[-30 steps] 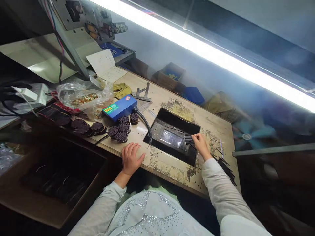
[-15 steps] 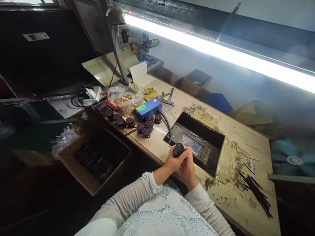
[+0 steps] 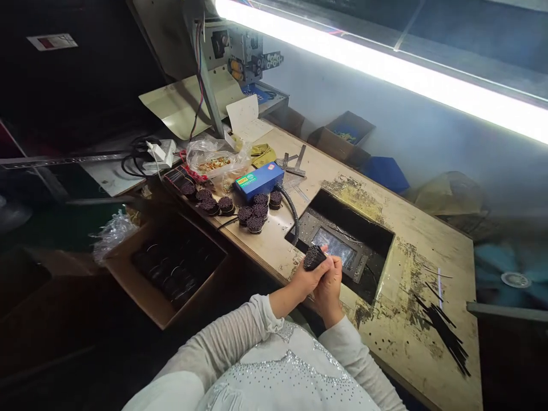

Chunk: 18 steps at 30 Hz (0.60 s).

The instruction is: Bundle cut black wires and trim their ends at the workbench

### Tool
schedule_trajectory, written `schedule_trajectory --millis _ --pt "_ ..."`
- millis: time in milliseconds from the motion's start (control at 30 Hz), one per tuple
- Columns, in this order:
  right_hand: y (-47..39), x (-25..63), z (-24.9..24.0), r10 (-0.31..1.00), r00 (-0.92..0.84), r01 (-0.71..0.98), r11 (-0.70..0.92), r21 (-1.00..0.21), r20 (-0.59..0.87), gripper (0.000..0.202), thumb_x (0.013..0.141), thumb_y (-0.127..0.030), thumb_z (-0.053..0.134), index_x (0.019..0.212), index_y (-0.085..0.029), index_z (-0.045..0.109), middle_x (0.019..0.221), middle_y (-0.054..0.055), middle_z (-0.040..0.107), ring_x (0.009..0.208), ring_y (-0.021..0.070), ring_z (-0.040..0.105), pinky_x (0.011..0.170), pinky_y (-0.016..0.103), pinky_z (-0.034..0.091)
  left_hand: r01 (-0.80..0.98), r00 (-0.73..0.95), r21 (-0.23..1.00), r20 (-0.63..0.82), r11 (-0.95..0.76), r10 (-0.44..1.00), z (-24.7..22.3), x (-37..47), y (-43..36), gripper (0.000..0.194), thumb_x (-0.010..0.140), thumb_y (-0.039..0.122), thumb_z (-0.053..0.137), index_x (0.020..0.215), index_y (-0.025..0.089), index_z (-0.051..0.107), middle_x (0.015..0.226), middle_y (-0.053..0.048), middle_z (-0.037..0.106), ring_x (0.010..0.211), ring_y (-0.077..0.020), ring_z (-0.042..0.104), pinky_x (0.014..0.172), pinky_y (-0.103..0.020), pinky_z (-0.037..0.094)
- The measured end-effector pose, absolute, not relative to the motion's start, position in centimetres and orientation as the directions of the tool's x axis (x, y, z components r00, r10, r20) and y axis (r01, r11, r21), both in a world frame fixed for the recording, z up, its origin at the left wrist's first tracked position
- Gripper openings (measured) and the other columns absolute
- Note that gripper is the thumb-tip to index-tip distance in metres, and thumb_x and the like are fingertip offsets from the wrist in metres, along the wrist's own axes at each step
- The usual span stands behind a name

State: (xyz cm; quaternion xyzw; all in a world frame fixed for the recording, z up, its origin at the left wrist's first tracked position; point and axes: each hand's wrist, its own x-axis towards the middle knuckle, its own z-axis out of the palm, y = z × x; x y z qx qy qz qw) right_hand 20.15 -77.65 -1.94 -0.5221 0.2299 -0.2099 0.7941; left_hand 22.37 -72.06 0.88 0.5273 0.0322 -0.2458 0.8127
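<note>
A bundle of thin black tubes (image 3: 314,258) is held above the front edge of the recessed metal well (image 3: 349,251). My left hand (image 3: 305,281) wraps round the bundle, whose round end faces up and to the left. Pressed against it from the right, my right hand (image 3: 330,285) has its fingers closed round the bundle's other part, which is mostly hidden. Several similar banded bundles (image 3: 256,224) stand on the wooden table (image 3: 274,251) beside a blue box (image 3: 259,181).
Loose black tubes (image 3: 447,337) lie at the table's right. A plastic bag of small brass-coloured parts (image 3: 214,164) and a metal square (image 3: 295,162) lie toward the back. An open carton (image 3: 165,319) of dark bundles stands below left. A bright tube lamp (image 3: 363,57) hangs overhead.
The view has shifted slightly. Both hands still hold the bundle, which has turned a little, with its round end showing somewhat differently.
</note>
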Motion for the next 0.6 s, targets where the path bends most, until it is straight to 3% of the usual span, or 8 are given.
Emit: schedule_trajectory --millis 67,133,200,267,400,500,600 --pt "-78.8 20.4 -2.4 -0.585 0.798 0.076 0.335 -0.939 -0.144 0.034 0.078 -0.054 0.062 0.080 -0.023 0.046 0.075 -0.005 0.055 0.064 0.0112 0.052 0.066 0.027 0.044 0.441 0.853 0.859 -0.310 0.259 -0.420 -0.3 22.4 -72.2 0.065 0.067 0.052 0.076 0.121 0.019 0.059 0.119 -0.010 0.065 0.113 -0.0260 0.059 0.104 -0.043 0.041" --pt "-80.8 20.8 -3.1 -0.607 0.783 0.017 0.237 -0.971 -0.134 0.033 0.080 -0.053 0.060 0.080 -0.023 0.048 0.072 -0.006 0.053 0.060 0.0104 0.049 0.061 0.025 0.042 0.323 0.878 0.937 -0.245 0.131 -0.412 -1.6 22.7 -71.5 0.073 0.066 0.051 0.077 0.127 0.018 0.053 0.121 -0.013 0.062 0.113 -0.0276 0.058 0.102 -0.045 0.042" --pt "-83.7 21.4 -4.1 -0.629 0.772 -0.073 0.049 -0.996 -0.088 0.033 0.080 -0.054 0.058 0.080 -0.022 0.050 0.068 -0.006 0.050 0.055 0.0098 0.044 0.057 0.023 0.038 0.069 0.937 0.996 -0.086 -0.064 -0.338 -3.0 23.2 -69.9 0.077 0.068 0.051 0.075 0.131 0.017 0.048 0.127 -0.016 0.057 0.119 -0.0296 0.052 0.104 -0.048 0.038" --pt "-87.1 22.2 -5.1 -0.623 0.782 -0.167 -0.221 -0.961 0.008 0.035 0.080 -0.055 0.058 0.080 -0.021 0.053 0.066 -0.005 0.049 0.055 0.0112 0.043 0.057 0.024 0.036 -0.217 0.948 0.937 0.136 -0.273 -0.287 -4.2 24.1 -67.8 0.072 0.072 0.050 0.071 0.131 0.015 0.048 0.129 -0.017 0.054 0.124 -0.0312 0.047 0.107 -0.051 0.034" --pt "-93.3 24.0 -7.6 -0.476 0.870 -0.276 -0.686 -0.674 0.127 0.035 0.083 -0.054 0.050 0.078 -0.020 0.056 0.067 -0.001 0.054 0.063 0.0160 0.049 0.064 0.028 0.036 -0.514 0.858 0.656 0.385 -0.553 -0.340 -6.0 25.9 -64.7 0.054 0.080 0.045 0.064 0.125 0.017 0.052 0.127 -0.015 0.055 0.126 -0.0324 0.042 0.107 -0.052 0.033" --pt "-95.8 25.4 -9.5 -0.387 0.920 -0.319 -0.821 -0.474 0.052 0.031 0.087 -0.048 0.045 0.079 -0.020 0.056 0.074 0.003 0.060 0.069 0.0181 0.053 0.066 0.028 0.036 -0.594 0.802 0.523 0.447 -0.612 -0.396 -6.9 26.3 -64.2 0.050 0.081 0.042 0.064 0.123 0.017 0.053 0.126 -0.014 0.057 0.126 -0.0325 0.043 0.106 -0.050 0.034" --pt "-96.8 26.5 -11.1 -0.343 0.939 -0.337 -0.889 -0.310 -0.036 0.024 0.089 -0.040 0.044 0.084 -0.020 0.057 0.083 0.006 0.064 0.077 0.0195 0.056 0.068 0.029 0.036 -0.618 0.778 0.480 0.489 -0.622 -0.396 -7.3 26.2 -64.6 0.045 0.081 0.037 0.064 0.120 0.017 0.054 0.122 -0.013 0.060 0.123 -0.0311 0.047 0.105 -0.049 0.035"
